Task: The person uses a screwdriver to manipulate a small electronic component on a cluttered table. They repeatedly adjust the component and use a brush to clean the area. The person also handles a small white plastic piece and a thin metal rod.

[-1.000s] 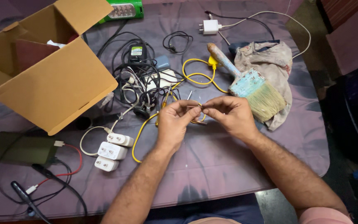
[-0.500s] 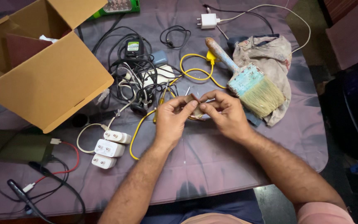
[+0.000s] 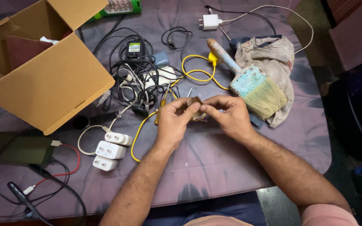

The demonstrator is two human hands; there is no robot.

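Brown piece (image 3: pixel 194 107): small, pinched between the fingertips of both hands, just above the table (image 3: pixel 231 163).
Left hand (image 3: pixel 173 121): fingers closed on its left end.
Right hand (image 3: pixel 227 116): fingers closed on its right end.
Behind: tangled cables (image 3: pixel 141 83), yellow cable (image 3: pixel 197 73).
Right: paintbrush (image 3: pixel 252 83) on a rag (image 3: pixel 273 54).
Left: cardboard box (image 3: pixel 42 79), three white chargers (image 3: pixel 109 150).

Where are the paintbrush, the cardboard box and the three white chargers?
paintbrush (image 3: pixel 258 90): head view, on the blue band above the bristles.
cardboard box (image 3: pixel 51 86): head view, on its outer side wall.
three white chargers (image 3: pixel 110 150): head view, on the middle charger's body.
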